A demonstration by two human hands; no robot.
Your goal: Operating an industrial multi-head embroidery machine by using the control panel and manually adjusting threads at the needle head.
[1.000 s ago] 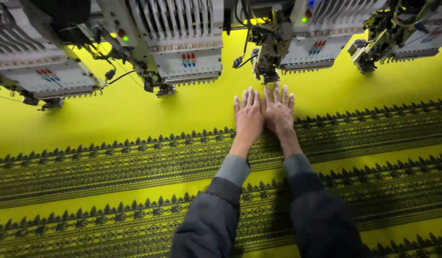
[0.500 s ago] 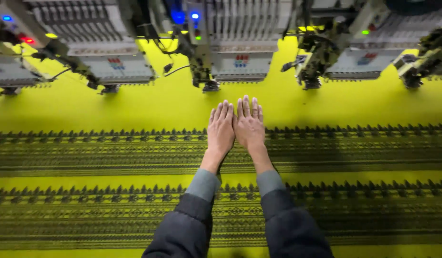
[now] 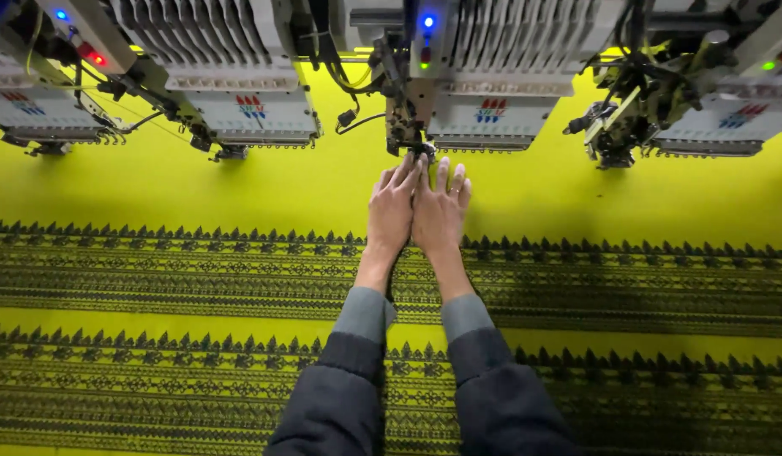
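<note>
the yellow cloth lies stretched flat across the whole view, and both hands rest on it side by side near the middle. the left hand and the right hand lie palm down with fingers straight and close together, touching each other along their inner edges. they hold nothing. the left fingertips reach up to the foot of the middle head, just under its needle part; whether they touch it i cannot tell. the right fingertips stop just short of that head's lower edge.

both wrists cross the upper band, a wide strip of dark stitched pattern with a row of small points along its top edge. grey cuffs and dark sleeves run down over a bare yellow strip and then over the lower band, stitched in the same pattern.

above the hands a row of embroidery heads hangs over the cloth. the left head stands well apart from the hands, with a further head at the far left edge. the right head sits at the far right, with a tangle of wires and metal parts between it and the middle head. small blue, red and green lights glow on the heads.
</note>
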